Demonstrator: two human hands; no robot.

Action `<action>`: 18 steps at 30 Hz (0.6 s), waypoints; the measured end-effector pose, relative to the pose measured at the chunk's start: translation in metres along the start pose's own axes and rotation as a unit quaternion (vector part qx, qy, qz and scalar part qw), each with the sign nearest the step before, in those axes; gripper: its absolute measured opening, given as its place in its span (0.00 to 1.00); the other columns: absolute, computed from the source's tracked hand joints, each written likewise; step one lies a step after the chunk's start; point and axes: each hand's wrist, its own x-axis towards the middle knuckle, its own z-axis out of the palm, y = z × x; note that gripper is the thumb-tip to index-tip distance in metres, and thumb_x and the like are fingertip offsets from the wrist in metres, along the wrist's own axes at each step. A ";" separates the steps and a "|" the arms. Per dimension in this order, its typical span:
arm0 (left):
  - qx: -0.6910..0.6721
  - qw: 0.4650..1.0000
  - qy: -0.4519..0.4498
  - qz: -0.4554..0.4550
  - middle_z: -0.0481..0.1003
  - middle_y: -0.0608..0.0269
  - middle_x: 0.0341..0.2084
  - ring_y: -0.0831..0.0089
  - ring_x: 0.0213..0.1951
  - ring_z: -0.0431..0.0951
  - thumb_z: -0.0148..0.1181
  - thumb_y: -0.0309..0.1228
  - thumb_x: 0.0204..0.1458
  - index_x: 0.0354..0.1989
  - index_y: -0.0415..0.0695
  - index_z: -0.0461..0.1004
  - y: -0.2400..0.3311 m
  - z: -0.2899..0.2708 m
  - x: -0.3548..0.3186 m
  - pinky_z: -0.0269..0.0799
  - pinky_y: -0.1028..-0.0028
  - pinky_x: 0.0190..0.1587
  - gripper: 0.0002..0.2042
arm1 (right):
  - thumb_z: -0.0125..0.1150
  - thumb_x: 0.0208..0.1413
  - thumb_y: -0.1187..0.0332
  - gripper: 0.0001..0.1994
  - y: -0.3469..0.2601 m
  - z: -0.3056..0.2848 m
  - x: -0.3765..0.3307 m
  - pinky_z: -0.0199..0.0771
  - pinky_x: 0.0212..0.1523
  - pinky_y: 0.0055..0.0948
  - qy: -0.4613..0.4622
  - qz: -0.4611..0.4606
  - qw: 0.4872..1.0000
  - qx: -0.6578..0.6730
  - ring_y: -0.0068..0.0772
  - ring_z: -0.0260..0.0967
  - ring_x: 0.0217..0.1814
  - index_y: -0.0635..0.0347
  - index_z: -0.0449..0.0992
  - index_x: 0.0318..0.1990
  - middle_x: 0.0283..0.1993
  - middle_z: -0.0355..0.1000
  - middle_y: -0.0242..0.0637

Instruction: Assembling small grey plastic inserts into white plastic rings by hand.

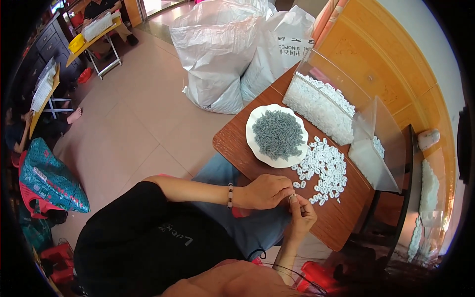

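My left hand (267, 192), with a beaded bracelet at the wrist, is closed in a pinch at the table's near edge. My right hand (302, 214) meets it fingertip to fingertip. Between the fingertips is a small white plastic piece (293, 198), mostly hidden by the fingers. Just beyond the hands, many loose white oval plastic pieces (326, 166) with holes lie spread on the brown wooden table (235, 136). A white scalloped plate (255, 147) beside them holds a heap of small grey rod-like parts (278, 133).
Two clear bins, one long (316, 106) and one nearer (378, 163), hold white pieces at the table's right. Large white woven sacks (217, 59) stand behind the table. At left are a teal bag (49, 173) and other people at folding tables (96, 42).
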 end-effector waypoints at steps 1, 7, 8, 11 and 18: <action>-0.004 1.000 -0.004 -0.003 0.72 0.55 0.25 0.54 0.28 0.74 0.52 0.29 0.56 0.30 0.39 0.70 0.000 0.000 0.000 0.68 0.63 0.30 0.07 | 0.62 0.54 0.76 0.05 0.000 0.000 0.000 0.69 0.37 0.16 0.000 0.004 1.000 -0.001 0.18 0.72 0.32 0.69 0.78 0.36 0.32 0.77 0.36; -0.040 0.999 -0.013 -0.033 0.72 0.52 0.23 0.54 0.26 0.73 0.52 0.30 0.57 0.29 0.37 0.71 0.000 -0.002 0.002 0.67 0.64 0.29 0.09 | 0.61 0.54 0.76 0.05 0.001 0.001 0.000 0.69 0.36 0.16 -0.003 0.012 1.000 0.003 0.19 0.72 0.32 0.69 0.78 0.36 0.32 0.77 0.36; -0.039 0.999 -0.013 -0.032 0.72 0.52 0.23 0.54 0.26 0.73 0.52 0.30 0.57 0.29 0.37 0.71 0.001 -0.002 0.002 0.67 0.64 0.29 0.09 | 0.61 0.54 0.76 0.05 0.002 0.000 0.000 0.69 0.36 0.16 -0.003 0.016 1.000 0.002 0.18 0.72 0.32 0.69 0.78 0.37 0.32 0.77 0.35; -0.048 0.998 -0.011 -0.048 0.71 0.52 0.21 0.54 0.25 0.73 0.52 0.31 0.57 0.29 0.36 0.71 0.000 -0.002 0.002 0.67 0.64 0.28 0.10 | 0.61 0.55 0.75 0.06 0.005 -0.001 0.001 0.67 0.34 0.15 -0.003 0.017 1.000 0.009 0.18 0.71 0.31 0.68 0.78 0.37 0.32 0.77 0.34; -0.074 0.994 -0.028 -0.070 0.71 0.55 0.19 0.68 0.20 0.72 0.54 0.33 0.58 0.30 0.36 0.73 0.006 -0.007 0.002 0.64 0.70 0.23 0.11 | 0.62 0.55 0.73 0.06 0.009 -0.003 0.002 0.65 0.32 0.14 -0.011 0.015 0.999 0.028 0.16 0.70 0.30 0.68 0.78 0.37 0.31 0.77 0.33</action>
